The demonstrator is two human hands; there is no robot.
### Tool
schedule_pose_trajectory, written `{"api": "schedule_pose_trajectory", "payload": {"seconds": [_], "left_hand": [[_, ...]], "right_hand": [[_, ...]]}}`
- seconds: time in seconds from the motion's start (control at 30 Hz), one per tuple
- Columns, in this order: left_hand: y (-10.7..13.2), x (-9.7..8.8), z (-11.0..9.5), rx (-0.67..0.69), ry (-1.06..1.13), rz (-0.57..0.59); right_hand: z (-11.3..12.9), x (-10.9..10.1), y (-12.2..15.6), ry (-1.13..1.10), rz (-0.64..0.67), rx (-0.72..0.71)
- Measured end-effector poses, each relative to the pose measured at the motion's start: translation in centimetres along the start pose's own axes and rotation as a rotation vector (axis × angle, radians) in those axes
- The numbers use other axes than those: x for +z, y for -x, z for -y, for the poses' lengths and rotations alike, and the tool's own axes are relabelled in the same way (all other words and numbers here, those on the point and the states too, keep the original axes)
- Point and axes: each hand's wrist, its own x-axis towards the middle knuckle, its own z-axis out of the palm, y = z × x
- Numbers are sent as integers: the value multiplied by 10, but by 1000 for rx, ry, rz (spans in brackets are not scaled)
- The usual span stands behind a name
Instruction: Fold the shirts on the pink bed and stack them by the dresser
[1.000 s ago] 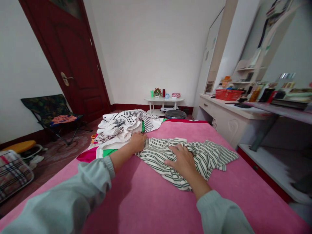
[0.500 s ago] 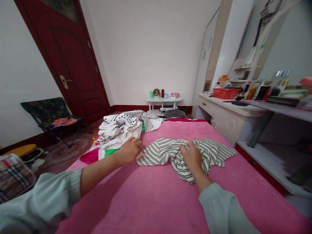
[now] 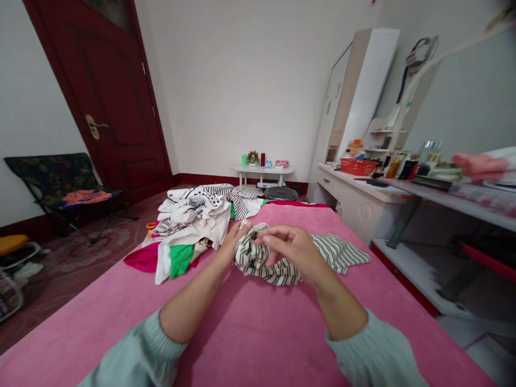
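A striped garment (image 3: 338, 252), off-white with dark lines, stretches across the pink bed cover (image 3: 258, 328), its left end bunched up. My left hand (image 3: 230, 244) grips that bunched end from the left side, its fingers partly hidden by the cloth. Over the same end, my right hand (image 3: 296, 247) has its fingers stretched leftward and apart, the tips at a dark fold or opening. Whether those tips press on the cloth, I cannot tell. Beyond my left hand lies a heap of white clothes with black patterns (image 3: 197, 209), with green and magenta pieces at its near edge.
A dark folding chair (image 3: 80, 193) with cloth on it stands at the left near the red door (image 3: 108, 107). Behind the bed is a low white table (image 3: 262, 170). On the right, a dresser (image 3: 363, 196) carries a red basket (image 3: 357, 166) and bottles.
The garment's left end has been gathered into a bunch. My right hand has moved left from the garment's middle to that end, close to my left hand. The view has shifted slightly.
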Motion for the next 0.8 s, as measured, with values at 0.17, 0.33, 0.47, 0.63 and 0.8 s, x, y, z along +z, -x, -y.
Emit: {"api": "schedule_pose_trajectory", "payload": {"seconds": [0.17,0.33,0.47,0.63,0.8], "left_hand": [[-7,-19,32,-31,-235,83],[-2,-29,27,57,-567,217],[7,-28,11,136,-964,340],[9,-32,-1,148,-1229,243],[-1,-54,-1,228,-1310,-148]], "right_hand": [[-40,-65,-9,548,-433,35],[-106,-97,-6,1152,-324,107],[-106,-96,1,1255,-151,295],[-50,-71,3,1370,14,429],[16,8,26,1098,371,78]]}}
